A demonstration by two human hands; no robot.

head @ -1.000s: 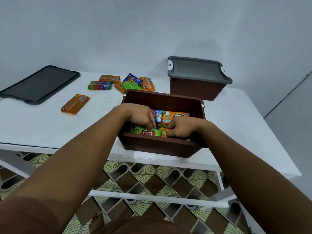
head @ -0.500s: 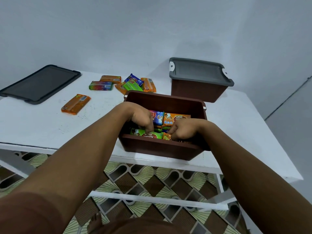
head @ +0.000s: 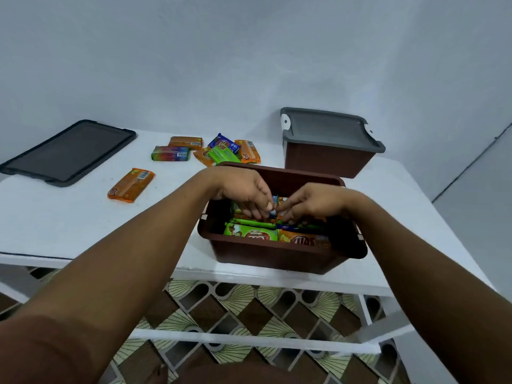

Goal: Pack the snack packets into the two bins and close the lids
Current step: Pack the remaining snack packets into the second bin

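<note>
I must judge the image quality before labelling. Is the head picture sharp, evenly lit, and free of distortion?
Head view: light is soft and even, no glare, only faint shadows by the closed bin; the left hand and right hand over the open bin look slightly motion-blurred; wide-angle distortion stretches the forearms and bends the table edge.

Both hands, the left hand (head: 243,189) and the right hand (head: 310,202), crowd the mouth of the open bin (head: 277,253) at the table's (head: 55,217) front edge. Bare tabletop lies to its left. Loose packets (head: 221,151) cluster just behind it, a closed bin (head: 329,151) stands at the back right corner, and a grey lid (head: 69,151) fills the back left corner.
</note>
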